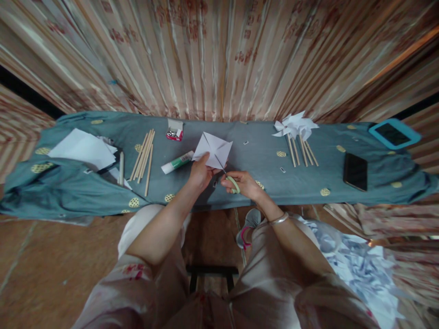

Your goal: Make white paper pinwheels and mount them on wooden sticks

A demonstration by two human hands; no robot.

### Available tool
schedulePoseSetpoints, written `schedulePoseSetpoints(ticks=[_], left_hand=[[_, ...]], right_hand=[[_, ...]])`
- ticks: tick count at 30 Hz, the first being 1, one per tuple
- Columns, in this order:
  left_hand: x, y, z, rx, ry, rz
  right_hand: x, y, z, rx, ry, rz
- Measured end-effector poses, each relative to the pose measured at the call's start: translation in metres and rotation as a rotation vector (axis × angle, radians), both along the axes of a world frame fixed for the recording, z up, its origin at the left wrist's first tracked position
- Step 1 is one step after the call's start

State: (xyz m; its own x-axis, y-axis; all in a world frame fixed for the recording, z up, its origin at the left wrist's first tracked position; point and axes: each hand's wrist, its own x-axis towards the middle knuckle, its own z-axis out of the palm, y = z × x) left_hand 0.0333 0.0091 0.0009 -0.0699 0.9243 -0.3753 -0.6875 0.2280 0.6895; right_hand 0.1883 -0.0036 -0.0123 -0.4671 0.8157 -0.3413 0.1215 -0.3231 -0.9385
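A square of white paper (213,148) is pinched in my left hand (203,172), thumb on top and fingers beneath. Slits run in from its corners toward the middle. My right hand (242,183) grips a pair of scissors (233,184) with pale green handles, their blades at the paper's near right corner. Just left of the paper lies a green and white glue stick (177,162). Behind that stands an opened small red and white box (174,130) with shiny bits inside. Wooden sticks (144,157) lie farther left.
White paper pinwheels (297,124) on sticks lie right of centre. A dark phone (355,172) and a blue-framed tablet (394,133) are at the right. White paper sheets (84,150) and a pencil-like stick (121,168) are at the left. Paper scraps (365,269) heap below right.
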Motion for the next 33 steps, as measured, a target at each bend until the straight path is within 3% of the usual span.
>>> schedulePoseSetpoints(ticks=[13, 22, 27, 30, 33], left_hand=[[-0.001, 0.002, -0.004, 0.012, 0.004, 0.000], [-0.002, 0.000, 0.009, -0.008, -0.022, 0.013], [-0.012, 0.003, 0.011, 0.009, -0.049, 0.071], [-0.023, 0.006, 0.008, 0.014, -0.039, 0.092], [-0.030, 0.007, 0.004, 0.012, -0.030, 0.098]], right_hand=[[-0.002, -0.001, 0.001, 0.004, 0.001, -0.027], [-0.005, -0.009, 0.014, -0.019, -0.029, -0.020], [0.001, -0.012, 0.011, -0.015, -0.081, 0.020], [0.010, -0.010, 0.009, 0.152, -0.276, 0.041], [0.020, -0.009, 0.013, 0.486, -0.736, 0.078]])
